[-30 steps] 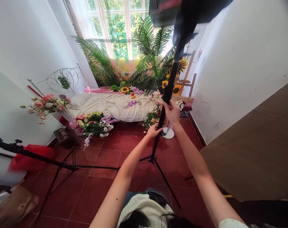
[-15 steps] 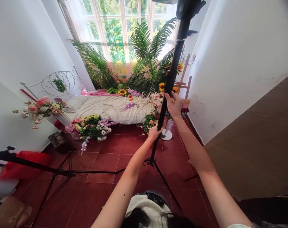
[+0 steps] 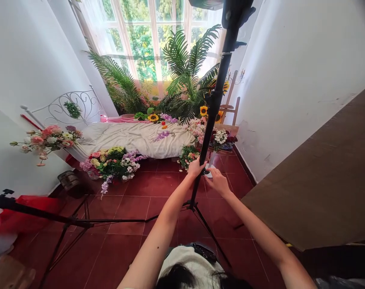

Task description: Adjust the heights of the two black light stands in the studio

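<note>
A black light stand (image 3: pixel 210 124) rises, slightly tilted, in front of me. My left hand (image 3: pixel 195 168) is wrapped around its pole, low down, just above the tripod legs. Beside it, my right hand (image 3: pixel 217 181) has its thumb and fingers apart, fingertips at the small black knob (image 3: pixel 205 171) on the pole's lower collar. Whether the fingertips touch the knob is hard to tell. Farther up the pole sits another black collar (image 3: pixel 215 98). A black bracket (image 3: pixel 232 14) tops the visible part, and the upper end is cut off by the frame.
A bed with a cream blanket (image 3: pixel 134 136) stands by the window, flowers (image 3: pixel 113 164) at its side and palm plants (image 3: pixel 185 76) behind. Another black stand (image 3: pixel 71 220) spreads its legs on the red tiles at left. A large brown panel (image 3: pixel 327 172) leans at right.
My right hand has let go of the upper pole and come down to the lower knob. My left hand keeps its hold. The view has shifted slightly.
</note>
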`<state>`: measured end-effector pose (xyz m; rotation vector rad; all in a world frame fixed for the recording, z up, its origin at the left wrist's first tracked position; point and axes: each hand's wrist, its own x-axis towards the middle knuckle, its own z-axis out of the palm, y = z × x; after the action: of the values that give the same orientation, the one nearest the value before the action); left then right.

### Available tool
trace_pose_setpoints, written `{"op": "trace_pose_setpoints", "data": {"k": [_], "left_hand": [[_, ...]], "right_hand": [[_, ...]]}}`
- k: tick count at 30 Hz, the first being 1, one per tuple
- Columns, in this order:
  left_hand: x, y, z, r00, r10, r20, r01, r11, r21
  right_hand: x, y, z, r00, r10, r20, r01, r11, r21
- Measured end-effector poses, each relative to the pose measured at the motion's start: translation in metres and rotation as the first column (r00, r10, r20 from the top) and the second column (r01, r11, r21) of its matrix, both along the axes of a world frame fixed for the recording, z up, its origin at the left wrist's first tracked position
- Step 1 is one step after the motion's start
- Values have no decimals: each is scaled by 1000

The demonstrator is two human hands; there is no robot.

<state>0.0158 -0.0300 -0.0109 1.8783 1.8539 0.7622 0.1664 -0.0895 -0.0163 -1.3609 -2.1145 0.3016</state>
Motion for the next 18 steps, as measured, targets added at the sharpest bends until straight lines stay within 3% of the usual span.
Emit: {"op": "trace_pose_setpoints", "data": {"k": [3, 5, 8, 11, 13, 16, 18], "left_hand": [[2, -1, 2, 1000, 16, 17, -15, 1000, -19], [3, -3, 3, 999, 25, 30, -24, 999, -27], [4, -4, 4, 999, 22, 27, -22, 1000, -13], [4, -4, 3, 1000, 22, 1, -22, 1000, 7], [4, -3, 2, 1000, 29, -11, -29, 1000, 6], [5, -2, 1, 999, 35, -17, -35, 999, -5], [6, -2, 1, 999, 33, -20, -33, 999, -7]], "right_hand": [[-2, 4, -14, 997, -58, -51, 49, 987, -155], [-3, 11, -18, 979, -85, -188, 39, 971, -237], [-6, 20, -23, 859, -170, -483, -14, 935, -355], [-8, 23, -27, 741, -263, -617, -64, 888, -455], [-8, 22, -29, 772, -224, -595, -53, 910, -412], [-8, 19, -29, 895, -141, -423, 30, 966, -258], [-8, 19, -30, 930, -147, -336, 84, 977, -194]]}}
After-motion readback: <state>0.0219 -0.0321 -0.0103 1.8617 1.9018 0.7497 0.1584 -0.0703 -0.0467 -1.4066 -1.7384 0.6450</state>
